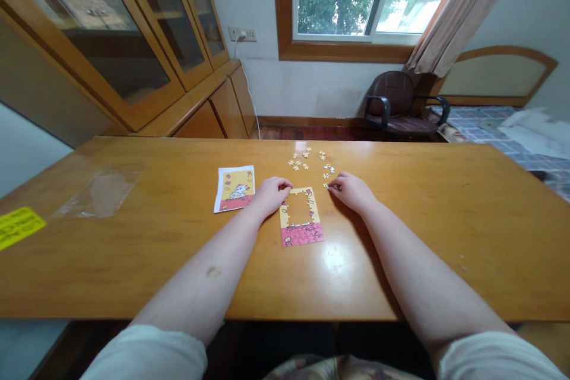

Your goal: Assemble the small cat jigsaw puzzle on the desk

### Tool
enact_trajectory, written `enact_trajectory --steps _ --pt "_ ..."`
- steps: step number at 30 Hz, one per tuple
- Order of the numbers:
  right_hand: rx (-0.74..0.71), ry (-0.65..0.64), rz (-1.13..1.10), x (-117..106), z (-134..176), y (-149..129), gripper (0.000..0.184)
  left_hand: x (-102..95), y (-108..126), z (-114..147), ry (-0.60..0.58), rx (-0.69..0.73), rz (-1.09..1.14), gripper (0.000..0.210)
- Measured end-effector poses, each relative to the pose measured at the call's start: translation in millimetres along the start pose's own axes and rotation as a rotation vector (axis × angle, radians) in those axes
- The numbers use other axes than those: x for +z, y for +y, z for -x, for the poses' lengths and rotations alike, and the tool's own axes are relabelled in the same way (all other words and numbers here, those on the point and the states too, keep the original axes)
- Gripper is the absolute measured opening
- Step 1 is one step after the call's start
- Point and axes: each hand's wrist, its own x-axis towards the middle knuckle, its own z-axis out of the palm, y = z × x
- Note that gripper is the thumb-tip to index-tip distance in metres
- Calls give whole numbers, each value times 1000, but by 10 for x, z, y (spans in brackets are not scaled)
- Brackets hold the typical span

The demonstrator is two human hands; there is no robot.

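Observation:
A partly assembled jigsaw puzzle lies flat on the table, its pink bottom and yellow border joined around an open middle. My left hand rests at its upper left corner, fingers curled together; whatever they may hold is hidden. To the right of the puzzle, my right hand has thumb and fingers pinched at a small yellow puzzle piece. Several loose puzzle pieces are scattered beyond both hands, mostly yellow side up. Left of my left hand lies a printed picture sheet with a white animal on yellow and pink, partly behind my wrist.
The wooden table bears a clear plastic bag and a yellow label at left. A glass-door cabinet stands beyond its left end. An office chair and a bed are behind it at right.

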Motion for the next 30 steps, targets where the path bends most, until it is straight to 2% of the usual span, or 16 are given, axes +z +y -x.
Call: enact_trajectory --steps 8,12,17,20,26,30 --pt "11 0 -77 -9 -15 99 23 -8 13 5 -3 2 -15 24" --pt "124 60 -44 -114 0 243 26 -4 8 0 -2 -2 -17 24" --pt "178 11 -11 -250 56 345 25 -4 3 0 0 5 -18 24" --pt "207 -27 1 -284 73 371 24 -6 8 1 -2 11 -21 24" --pt "413 -2 54 -335 75 504 27 -17 23 2 -2 11 -27 24" --pt "431 11 48 -327 61 558 28 -12 14 1 0 9 -26 23"
